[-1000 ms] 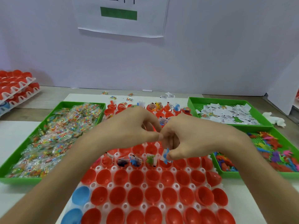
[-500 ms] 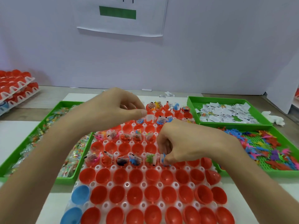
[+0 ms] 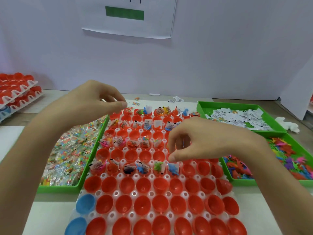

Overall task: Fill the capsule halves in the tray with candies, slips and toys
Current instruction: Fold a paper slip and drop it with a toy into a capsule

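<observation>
The tray (image 3: 134,194) of red capsule halves (image 3: 143,184) sits centred on the bench (image 3: 25,119). The left hand (image 3: 91,102) pinches its fingertips over the far left corner, and the right hand (image 3: 203,141) curls above a blue toy (image 3: 173,168). Whether either holds anything is unclear.

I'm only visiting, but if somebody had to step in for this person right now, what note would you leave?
Left hand: raised over the far-left corner of the capsule tray, fingertips pinched; contents unclear.
Right hand: curled just above the blue toy in its half; grip unclear.
Supplies: candies in the left bin, slips far right, toys near right.
Done: several alternate rows hold items; the nearest has six filled halves.
Left: that row's right-hand halves and the three empty near rows.
</observation>
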`<state>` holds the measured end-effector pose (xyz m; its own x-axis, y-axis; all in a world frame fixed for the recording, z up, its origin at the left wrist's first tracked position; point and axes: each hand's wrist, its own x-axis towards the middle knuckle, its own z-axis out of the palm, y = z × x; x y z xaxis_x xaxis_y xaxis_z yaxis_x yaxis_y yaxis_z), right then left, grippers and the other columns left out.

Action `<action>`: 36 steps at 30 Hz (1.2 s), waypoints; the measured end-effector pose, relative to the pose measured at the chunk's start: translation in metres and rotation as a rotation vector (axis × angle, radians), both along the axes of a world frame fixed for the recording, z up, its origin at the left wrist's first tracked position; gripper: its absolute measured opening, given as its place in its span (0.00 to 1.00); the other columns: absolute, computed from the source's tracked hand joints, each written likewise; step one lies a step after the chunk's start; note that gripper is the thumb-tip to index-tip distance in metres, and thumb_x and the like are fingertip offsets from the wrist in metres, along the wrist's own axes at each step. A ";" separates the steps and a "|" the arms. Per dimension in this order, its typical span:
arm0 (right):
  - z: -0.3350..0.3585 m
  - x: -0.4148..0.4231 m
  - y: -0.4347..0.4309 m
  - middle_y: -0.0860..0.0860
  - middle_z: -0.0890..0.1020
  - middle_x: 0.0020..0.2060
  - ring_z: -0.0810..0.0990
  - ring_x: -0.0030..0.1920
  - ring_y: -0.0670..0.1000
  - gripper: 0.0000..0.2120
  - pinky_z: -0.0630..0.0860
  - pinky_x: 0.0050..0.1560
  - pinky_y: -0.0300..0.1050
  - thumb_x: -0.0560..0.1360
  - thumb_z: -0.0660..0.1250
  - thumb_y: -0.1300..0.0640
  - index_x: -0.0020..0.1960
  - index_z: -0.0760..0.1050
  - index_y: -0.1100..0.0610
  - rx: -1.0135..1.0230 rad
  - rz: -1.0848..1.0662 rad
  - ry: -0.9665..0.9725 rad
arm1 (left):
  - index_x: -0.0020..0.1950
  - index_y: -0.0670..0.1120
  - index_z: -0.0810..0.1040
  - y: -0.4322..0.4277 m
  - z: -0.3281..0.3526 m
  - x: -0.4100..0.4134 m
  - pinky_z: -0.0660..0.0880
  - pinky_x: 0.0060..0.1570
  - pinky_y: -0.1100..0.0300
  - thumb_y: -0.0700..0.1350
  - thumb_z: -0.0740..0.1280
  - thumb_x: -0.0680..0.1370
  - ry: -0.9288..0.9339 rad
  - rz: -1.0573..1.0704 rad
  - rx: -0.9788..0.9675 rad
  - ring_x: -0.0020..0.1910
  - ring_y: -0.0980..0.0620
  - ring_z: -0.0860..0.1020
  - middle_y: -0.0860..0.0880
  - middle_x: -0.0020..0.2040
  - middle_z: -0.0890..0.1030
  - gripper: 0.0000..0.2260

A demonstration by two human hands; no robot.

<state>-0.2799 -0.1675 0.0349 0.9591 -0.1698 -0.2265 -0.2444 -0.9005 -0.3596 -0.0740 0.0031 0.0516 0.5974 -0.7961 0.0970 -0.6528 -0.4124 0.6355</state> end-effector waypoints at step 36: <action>-0.070 -0.047 -0.163 0.51 0.81 0.38 0.79 0.43 0.53 0.09 0.68 0.41 0.43 0.72 0.74 0.65 0.41 0.82 0.51 -0.050 -0.823 -0.275 | 0.39 0.44 0.81 0.006 -0.026 0.037 0.71 0.34 0.61 0.43 0.76 0.74 -0.059 0.255 0.033 0.28 0.56 0.82 0.54 0.29 0.84 0.07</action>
